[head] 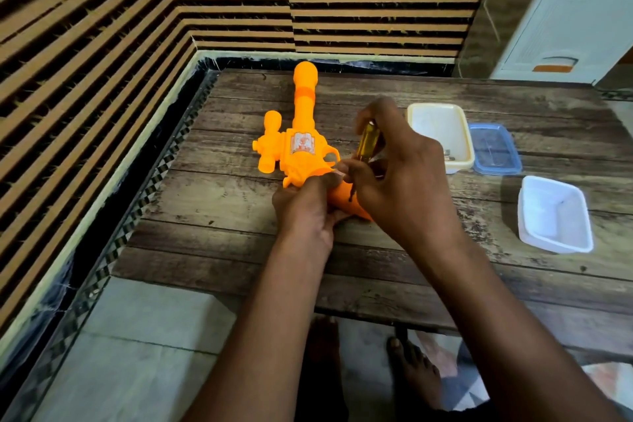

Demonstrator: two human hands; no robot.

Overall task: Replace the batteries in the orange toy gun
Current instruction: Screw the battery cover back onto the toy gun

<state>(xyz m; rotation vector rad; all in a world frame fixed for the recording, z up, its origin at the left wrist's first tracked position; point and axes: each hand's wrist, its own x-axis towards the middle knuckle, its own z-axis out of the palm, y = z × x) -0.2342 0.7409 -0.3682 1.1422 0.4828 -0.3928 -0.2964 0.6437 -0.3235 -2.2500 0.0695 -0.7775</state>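
Both arms reach forward over the worktop (239, 250), and the two hands meet at the handle end of the orange toy gun (301, 147). The left hand (305, 212) lies low with its palm turned up a bit, and its fingers curl around the gun's handle to hold it. The right hand (407, 181) sits above it with the wrist bent. Its fingers wrap around a screwdriver (367, 144). The screwdriver stands almost straight up, and its thin dark tip points down at the handle.

The toy gun lies flat near the back left part of the worktop, with its long round barrel pointing away toward the wall. It is smooth, shiny plastic with a small picture sticker on its side.

The screwdriver's handle is see-through yellow.

The worktop looks like old, scratched brown wood planks. To the right sit a cream plastic box (442, 134) with some small things inside, too small to tell, a clear blue lid (495, 149) just beside it, and a white plastic tub (555, 214) closer in.
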